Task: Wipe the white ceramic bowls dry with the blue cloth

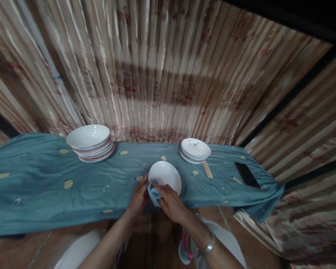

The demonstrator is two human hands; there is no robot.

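White and glossy, the bowl [165, 175] is at the front edge of the tabletop [86, 203], its left side held by the left grip [138, 198]; the right grip [169, 198] clasps a bunched blue cloth [154, 195] at the near rim; wiping well likely wants firm steadying and light, even strokes.

On cloth [86, 198]: bowl stack [90, 142] centre-left, single bowl [165, 174] lower centre, plate stack [195, 149] centre-right, chopsticks [207, 169] before it, phone [246, 175] rightmost.
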